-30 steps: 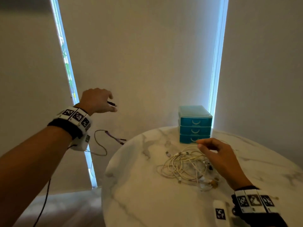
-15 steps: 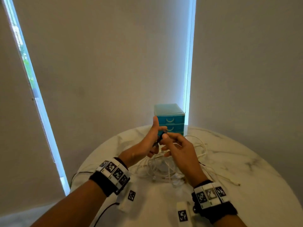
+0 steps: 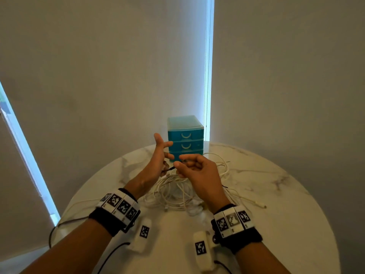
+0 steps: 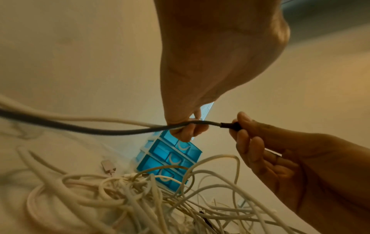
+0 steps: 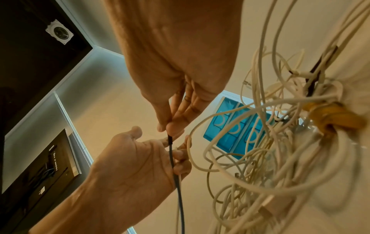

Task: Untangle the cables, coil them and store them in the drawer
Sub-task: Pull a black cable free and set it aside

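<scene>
My right hand (image 3: 180,162) pinches the black plug of a dark grey cable (image 4: 112,131) between thumb and forefinger, just above the table. My left hand (image 3: 161,155) is right beside it. Its lower fingers (image 4: 186,131) curl round the same dark cable and a white strand, while thumb and forefinger stick up. The dark cable (image 5: 179,190) trails down past my left wrist and off the table's left edge. Below both hands lies a tangle of white cables (image 3: 173,192). The teal three-drawer unit (image 3: 185,135) stands behind, all drawers closed.
The round white marble table (image 3: 276,214) has bare surface on the right and in front. A loose white plug end (image 3: 258,204) lies right of the tangle. A yellow tie (image 5: 336,117) sits in the pile. Blinds and wall stand close behind the drawers.
My left hand swung in from far out left, bringing the dark cable to the right hand. The right hand has taken the plug, and my left thumb and forefinger have opened upward.
</scene>
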